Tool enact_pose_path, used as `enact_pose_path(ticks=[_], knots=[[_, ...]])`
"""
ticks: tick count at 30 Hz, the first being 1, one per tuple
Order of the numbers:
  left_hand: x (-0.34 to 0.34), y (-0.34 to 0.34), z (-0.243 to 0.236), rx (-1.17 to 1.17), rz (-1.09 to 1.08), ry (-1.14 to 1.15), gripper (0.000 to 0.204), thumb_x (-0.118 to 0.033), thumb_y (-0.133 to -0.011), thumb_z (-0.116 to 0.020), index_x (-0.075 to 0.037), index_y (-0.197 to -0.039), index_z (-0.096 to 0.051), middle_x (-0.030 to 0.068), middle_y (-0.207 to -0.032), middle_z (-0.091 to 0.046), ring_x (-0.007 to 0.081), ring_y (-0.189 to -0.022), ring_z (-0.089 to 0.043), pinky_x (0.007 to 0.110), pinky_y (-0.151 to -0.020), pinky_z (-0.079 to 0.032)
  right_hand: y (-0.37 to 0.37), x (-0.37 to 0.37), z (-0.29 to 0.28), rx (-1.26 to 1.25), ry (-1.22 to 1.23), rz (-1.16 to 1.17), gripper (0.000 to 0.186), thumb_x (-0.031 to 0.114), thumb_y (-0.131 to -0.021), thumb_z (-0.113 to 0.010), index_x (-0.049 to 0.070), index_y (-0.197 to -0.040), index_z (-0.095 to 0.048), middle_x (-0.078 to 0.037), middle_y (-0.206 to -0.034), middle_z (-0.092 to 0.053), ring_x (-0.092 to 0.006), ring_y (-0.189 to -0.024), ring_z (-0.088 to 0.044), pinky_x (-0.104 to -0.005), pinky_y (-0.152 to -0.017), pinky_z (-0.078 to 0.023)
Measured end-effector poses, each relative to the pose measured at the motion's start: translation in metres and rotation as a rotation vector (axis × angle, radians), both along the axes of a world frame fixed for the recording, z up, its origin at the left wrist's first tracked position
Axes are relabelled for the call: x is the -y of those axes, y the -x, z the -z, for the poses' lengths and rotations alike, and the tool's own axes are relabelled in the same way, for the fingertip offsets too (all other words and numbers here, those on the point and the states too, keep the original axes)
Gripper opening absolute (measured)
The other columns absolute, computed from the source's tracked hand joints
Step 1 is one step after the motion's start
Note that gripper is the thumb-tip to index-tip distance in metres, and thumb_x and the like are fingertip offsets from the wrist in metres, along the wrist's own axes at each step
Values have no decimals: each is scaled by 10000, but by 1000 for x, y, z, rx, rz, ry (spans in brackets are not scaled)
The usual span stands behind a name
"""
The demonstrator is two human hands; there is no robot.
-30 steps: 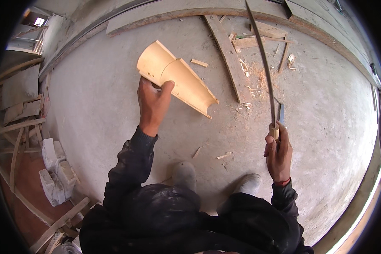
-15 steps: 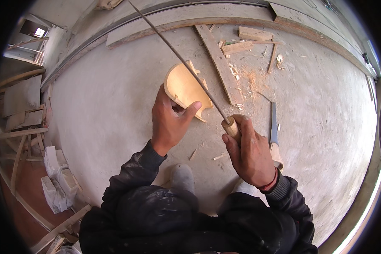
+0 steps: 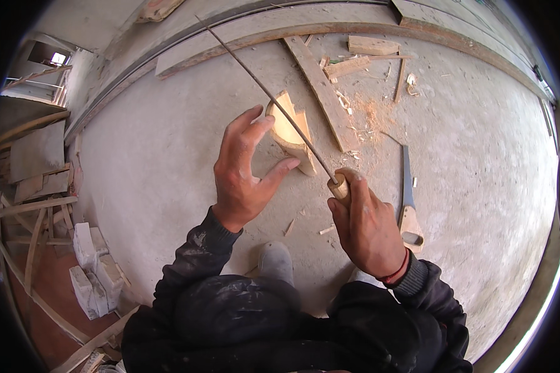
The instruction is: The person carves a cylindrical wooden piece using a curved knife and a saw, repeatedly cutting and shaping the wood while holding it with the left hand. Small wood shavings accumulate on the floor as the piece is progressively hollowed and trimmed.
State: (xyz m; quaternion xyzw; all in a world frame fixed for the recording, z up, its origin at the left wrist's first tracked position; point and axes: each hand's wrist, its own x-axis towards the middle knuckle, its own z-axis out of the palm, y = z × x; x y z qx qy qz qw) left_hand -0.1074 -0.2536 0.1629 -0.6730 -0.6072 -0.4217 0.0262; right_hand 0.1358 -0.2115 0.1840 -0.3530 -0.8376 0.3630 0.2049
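Note:
My right hand (image 3: pixel 373 233) is wrapped round the wooden handle of a long, thin tool that looks like a round file (image 3: pixel 249 74). Its dark metal rod slants up and to the left. The rod passes in front of a curved, hollowed piece of pale wood (image 3: pixel 289 127). My left hand (image 3: pixel 239 168) is just left of that piece, its fingers and thumb spread apart. Index fingertip and thumb tip are very close to the wood's edge; whether they touch it I cannot tell. The piece is tilted, and its far side is partly behind the rod.
A handsaw (image 3: pixel 407 199) lies on the concrete floor to the right. A plank (image 3: pixel 320 93), wood offcuts (image 3: pixel 373 45) and sawdust (image 3: pixel 372 115) lie ahead. A long beam (image 3: pixel 230 46) runs along the back. White blocks (image 3: pixel 96 273) stand at the left by stacked timber.
My left hand has loosened and spread its fingers. The curved wood has turned and shifted right, away from the palm. The file remains in my right hand, nearly where it was.

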Motion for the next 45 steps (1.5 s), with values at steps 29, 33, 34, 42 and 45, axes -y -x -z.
enact_pose_path(ticks=[29, 33, 34, 42, 45], knots=[[-4, -13, 3, -25, 27, -17, 671, -145, -805, -945, -115, -1349, -554, 216, -1388, -588, 386, -1235, -649, 458, -994, -559, -5, -6, -8, -8, 71, -16, 444, 114, -990, -706, -14, -1349, -477, -258, -999, -712, -453, -818, -724, -510, -643, -586], [-4, -12, 2, -17, 35, -11, 681, -162, -799, -950, -106, -1349, -553, 226, -1387, -592, 396, -1228, -649, 469, -1003, -546, -5, -6, -6, -12, 55, -5, 439, 113, -989, -706, 1, -1350, -484, -260, -1007, -714, -459, -824, -723, -512, -652, -589], [-4, -12, 2, -22, 36, -6, 684, -164, -798, -951, -104, -1350, -552, 227, -1390, -591, 395, -1229, -648, 469, -1002, -548, -5, -6, -7, 0, 59, -3, 439, 113, -988, -706, 4, -1351, -485, -259, -1005, -713, -460, -822, -722, -512, -652, -588], [-5, -9, 4, -16, 63, -13, 728, -163, -779, -963, -122, -1387, -565, 206, -1392, -581, 396, -1243, -641, 456, -990, -572, -5, -5, -5, 40, 53, 13, 437, 120, -989, -703, 12, -1353, -487, -250, -1002, -710, -456, -795, -718, -509, -630, -587], [-4, -8, 1, -18, 74, -17, 723, -169, -774, -968, -112, -1370, -563, 209, -1380, -580, 392, -1229, -639, 452, -990, -566, -7, -3, -11, 25, 54, -10, 436, 122, -990, -701, -16, -1348, -492, -231, -1010, -707, -428, -784, -723, -480, -595, -589]])
